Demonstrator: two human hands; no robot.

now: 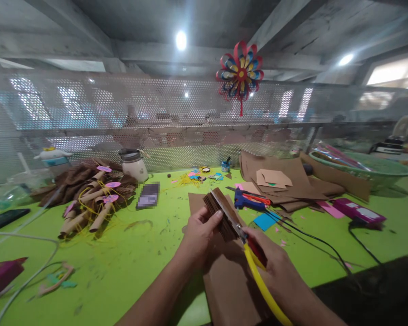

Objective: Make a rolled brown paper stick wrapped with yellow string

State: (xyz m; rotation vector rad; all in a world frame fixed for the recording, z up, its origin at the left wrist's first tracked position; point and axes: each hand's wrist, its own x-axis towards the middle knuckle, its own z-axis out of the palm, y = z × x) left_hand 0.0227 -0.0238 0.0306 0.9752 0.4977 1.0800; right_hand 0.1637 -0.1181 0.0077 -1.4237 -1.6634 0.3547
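Scissors (253,266) occupy the right grip (274,256), blades (227,209) against a brown paper stack (221,222); left grip (199,231) pinches that stack above green surface (122,267).

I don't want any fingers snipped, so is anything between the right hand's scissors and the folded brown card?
Nothing visible is. The right hand holds the scissors right up along the card. The left hand grips the card, with its thumb close beside the scissors.
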